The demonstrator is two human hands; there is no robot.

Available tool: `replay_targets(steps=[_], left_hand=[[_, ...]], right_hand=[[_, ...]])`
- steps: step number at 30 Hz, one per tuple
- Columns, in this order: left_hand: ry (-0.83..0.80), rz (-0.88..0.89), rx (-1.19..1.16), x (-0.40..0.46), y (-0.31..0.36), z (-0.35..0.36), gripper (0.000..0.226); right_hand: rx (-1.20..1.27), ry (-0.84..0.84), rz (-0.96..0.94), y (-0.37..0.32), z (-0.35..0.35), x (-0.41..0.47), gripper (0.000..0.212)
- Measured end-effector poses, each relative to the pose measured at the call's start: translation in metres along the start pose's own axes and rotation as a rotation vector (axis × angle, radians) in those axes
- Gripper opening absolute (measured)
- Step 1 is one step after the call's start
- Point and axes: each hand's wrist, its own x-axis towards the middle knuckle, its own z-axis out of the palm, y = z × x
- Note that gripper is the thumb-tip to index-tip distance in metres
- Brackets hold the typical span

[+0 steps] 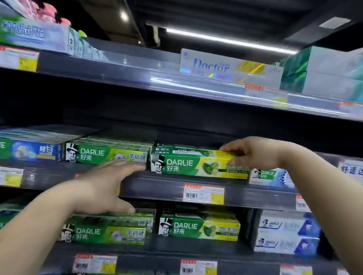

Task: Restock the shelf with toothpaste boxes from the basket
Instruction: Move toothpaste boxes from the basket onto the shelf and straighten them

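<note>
Right hand (252,154) pinches the right end of the green-and-yellow cardboard toothpaste box (199,164), sitting at the near edge of the dark middle shelf (163,187). Left hand (104,186) hovers with fingers spread, just left of it by the neighbouring green box (107,154). Dark open room above the stacks.

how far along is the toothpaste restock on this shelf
Done: Darlie rows already fill the middle shelf. In hand: the right hand grips a green-yellow Darlie box at the row's front; the left hand reaches flat toward it. Left: the basket is out of view, so unknown.
</note>
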Motion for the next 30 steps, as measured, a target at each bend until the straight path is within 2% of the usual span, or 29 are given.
replay_targets(steps=[4,7,9,11,13,17,26,28,30], left_hand=[[0.009,-0.026,-0.017,-0.001,0.002,-0.001,0.093],[0.005,-0.032,-0.003,-0.001,0.002,0.000,0.093],[0.000,-0.035,0.007,-0.001,0.002,0.001,0.093],[-0.003,-0.042,0.003,-0.002,0.003,0.001,0.093],[-0.004,-0.043,-0.003,-0.001,0.002,0.000,0.093],[-0.018,-0.047,-0.003,0.000,0.000,0.000,0.094],[-0.050,-0.091,-0.013,-0.003,0.003,-0.002,0.094],[-0.064,-0.101,-0.008,-0.003,0.005,-0.003,0.094],[-0.076,-0.119,-0.024,-0.002,0.007,-0.005,0.094]], right_hand=[[-0.190,0.006,0.047,0.002,0.011,0.010,0.050],[-0.334,0.185,0.056,-0.009,0.024,0.004,0.047],[-0.322,0.294,0.046,-0.028,0.042,-0.006,0.061],[-0.261,0.265,-0.017,-0.055,0.066,-0.016,0.087],[-0.208,0.217,-0.031,-0.073,0.085,-0.021,0.097],[-0.203,0.262,-0.019,-0.064,0.094,-0.019,0.092],[-0.212,0.322,-0.044,-0.061,0.102,-0.017,0.097],[-0.201,0.380,-0.071,-0.060,0.105,-0.020,0.095],[-0.207,0.507,-0.107,-0.055,0.111,-0.023,0.087]])
